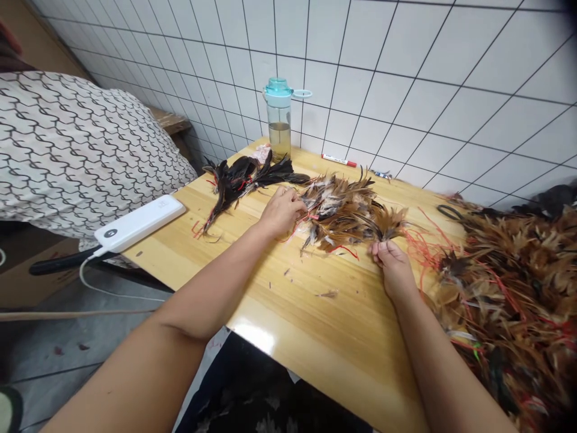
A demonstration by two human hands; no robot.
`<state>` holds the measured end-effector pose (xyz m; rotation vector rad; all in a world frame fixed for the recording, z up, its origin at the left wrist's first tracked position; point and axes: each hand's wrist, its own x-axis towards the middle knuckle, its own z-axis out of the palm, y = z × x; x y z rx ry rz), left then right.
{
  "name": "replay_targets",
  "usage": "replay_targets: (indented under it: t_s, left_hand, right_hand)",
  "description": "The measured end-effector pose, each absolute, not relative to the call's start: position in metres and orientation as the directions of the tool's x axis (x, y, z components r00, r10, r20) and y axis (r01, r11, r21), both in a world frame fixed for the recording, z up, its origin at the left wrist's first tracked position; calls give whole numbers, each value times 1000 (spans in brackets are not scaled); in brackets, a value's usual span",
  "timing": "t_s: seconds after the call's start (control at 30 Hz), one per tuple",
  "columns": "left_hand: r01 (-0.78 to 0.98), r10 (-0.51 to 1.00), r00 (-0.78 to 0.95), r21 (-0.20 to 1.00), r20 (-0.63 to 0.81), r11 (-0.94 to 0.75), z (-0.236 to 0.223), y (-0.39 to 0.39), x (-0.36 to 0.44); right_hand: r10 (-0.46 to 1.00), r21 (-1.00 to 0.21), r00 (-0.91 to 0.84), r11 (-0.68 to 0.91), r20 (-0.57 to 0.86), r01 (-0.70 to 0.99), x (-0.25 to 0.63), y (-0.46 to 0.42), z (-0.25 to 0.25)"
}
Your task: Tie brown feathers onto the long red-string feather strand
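My left hand (283,211) lies at the left edge of a loose pile of brown and grey feathers (338,195), its fingers curled closed on the feather stems there. Just what sits between those fingertips is partly hidden. On the other side of the pile, my right hand (391,260) pinches a small bunch of brown feathers (388,221) by its base, tips pointing up. Bits of red thread (345,249) lie among the feathers. Behind my left hand rests a group of long black feathers (243,177) with red ties.
A bottle (279,123) with a teal lid stands near the tiled wall. A red marker (339,160) lies behind the pile. Tangled red thread (426,243) and a large feather heap (523,282) fill the right. A white power bank (140,222) sits left, beside a person in patterned clothing (81,144).
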<state>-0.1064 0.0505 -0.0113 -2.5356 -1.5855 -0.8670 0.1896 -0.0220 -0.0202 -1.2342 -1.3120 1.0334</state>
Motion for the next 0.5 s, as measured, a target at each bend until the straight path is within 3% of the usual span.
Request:
replay_targets:
  t_s: [0.3, 0.5]
  left_hand:
    - [861, 832, 185, 322, 524, -394, 0, 46, -114]
    - [839, 811, 255, 297, 527, -457, 2, 44, -116]
  right_hand:
    - [993, -984, 36, 111, 117, 141, 190, -22, -18]
    - [992, -984, 38, 111, 117, 141, 189, -22, -18]
